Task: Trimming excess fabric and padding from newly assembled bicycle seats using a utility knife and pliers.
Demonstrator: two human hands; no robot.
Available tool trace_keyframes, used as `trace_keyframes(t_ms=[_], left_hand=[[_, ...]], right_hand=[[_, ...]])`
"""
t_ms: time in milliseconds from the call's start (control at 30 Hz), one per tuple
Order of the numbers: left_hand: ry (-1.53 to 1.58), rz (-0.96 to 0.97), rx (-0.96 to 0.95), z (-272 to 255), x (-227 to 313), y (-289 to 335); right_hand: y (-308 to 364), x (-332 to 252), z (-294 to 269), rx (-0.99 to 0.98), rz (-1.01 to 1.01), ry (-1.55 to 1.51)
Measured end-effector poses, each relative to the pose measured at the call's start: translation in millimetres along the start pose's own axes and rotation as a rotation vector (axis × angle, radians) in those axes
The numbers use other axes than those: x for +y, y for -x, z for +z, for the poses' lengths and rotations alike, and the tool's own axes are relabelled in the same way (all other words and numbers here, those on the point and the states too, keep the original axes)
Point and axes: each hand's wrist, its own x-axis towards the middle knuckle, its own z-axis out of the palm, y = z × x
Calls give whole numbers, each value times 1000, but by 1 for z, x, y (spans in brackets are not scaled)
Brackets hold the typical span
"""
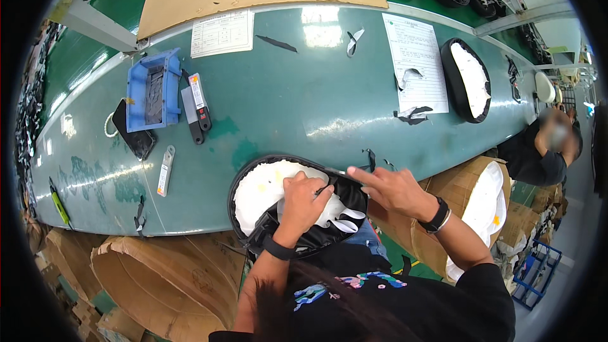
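Note:
In front of me, at the table's near edge, lies an oval cushion with white foam inside a black cover. My left hand is over its middle, fingers closed on the black cover material. White flaps show below that hand at the cushion's lower right. My right hand is at the cushion's right rim, index finger stretched toward the left and the other fingers curled. A thin greyish strip shows by the tip of that finger; what the hand holds is not clear.
A blue bin holds dark strips, beside scrapers and a utility knife. A green-handled tool lies far left. Another cushion sits by a paper sheet. Cardboard boxes stand below; a person sits at right.

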Motion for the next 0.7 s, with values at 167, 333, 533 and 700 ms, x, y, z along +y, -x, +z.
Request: trace_keyframes(t_ms=[167,333,533,700], left_hand=[[52,-14,-74,2,-6,-2],[546,-68,-243,-28,-13,1],[1608,103,116,-43,8,6],[-103,131,-275,-15,39,-27]], right_hand=[[-2,11,1,6,-150,192],[34,13,31,37,-27,159],[71,-42,72,153,315,24],[61,-40,62,208,395,-5]])
